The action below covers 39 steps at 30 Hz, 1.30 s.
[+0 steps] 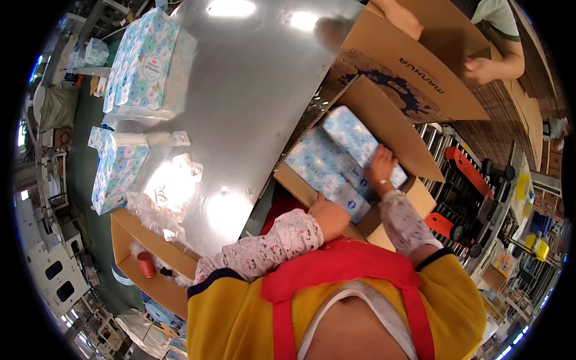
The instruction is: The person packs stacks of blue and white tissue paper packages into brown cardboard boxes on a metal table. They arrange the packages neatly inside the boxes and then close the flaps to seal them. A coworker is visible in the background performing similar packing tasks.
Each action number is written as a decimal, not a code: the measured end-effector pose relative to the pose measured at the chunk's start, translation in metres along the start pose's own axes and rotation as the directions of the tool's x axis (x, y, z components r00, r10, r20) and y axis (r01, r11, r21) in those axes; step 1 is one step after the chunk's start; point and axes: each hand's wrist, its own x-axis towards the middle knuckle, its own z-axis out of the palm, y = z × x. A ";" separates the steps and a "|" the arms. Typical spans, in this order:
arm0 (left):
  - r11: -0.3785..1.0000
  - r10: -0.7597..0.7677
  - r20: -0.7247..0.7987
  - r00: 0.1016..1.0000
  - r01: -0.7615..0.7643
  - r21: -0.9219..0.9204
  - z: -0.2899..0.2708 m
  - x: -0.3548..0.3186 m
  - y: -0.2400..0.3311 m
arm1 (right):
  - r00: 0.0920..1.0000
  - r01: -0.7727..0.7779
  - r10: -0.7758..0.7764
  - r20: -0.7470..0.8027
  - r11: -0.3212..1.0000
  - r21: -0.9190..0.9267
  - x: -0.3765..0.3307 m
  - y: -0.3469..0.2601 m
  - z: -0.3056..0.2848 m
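An open cardboard carton (420, 153) stands in front of me, tilted in view. Several blue floral tissue packs (324, 159) lie side by side inside it. One more tissue pack (351, 133) sits higher along the far right wall, and my right hand (381, 168) grips its near end with fingers curled over it. At the near left side of the carton, my left hand (329, 219) is closed on the carton's edge, its fingertips partly hidden.
A metal table (240, 90) carries wrapped tissue bundles (141, 66) and crumpled plastic film. Below it, a box (153, 288) holds a red roll (146, 264). A co-worker's hands (480, 70) are at another carton (414, 66). A roller conveyor (441, 165) runs at right.
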 end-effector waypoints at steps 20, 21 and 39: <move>0.521 -0.642 -0.767 0.006 0.736 -0.431 -0.033 -0.181 -0.328 | 0.885 -0.038 -0.371 0.281 0.544 0.838 0.017 -0.019 -0.107; 0.670 -0.564 -0.824 -0.060 0.550 -0.498 -0.059 -0.171 -0.285 | 0.898 -0.040 -0.352 0.263 0.530 0.847 0.022 -0.010 -0.121; 0.098 -0.978 -0.204 0.037 0.950 -0.298 0.024 -0.267 -0.235 | 0.805 0.222 -0.580 -0.124 0.101 0.970 0.173 -0.214 -0.266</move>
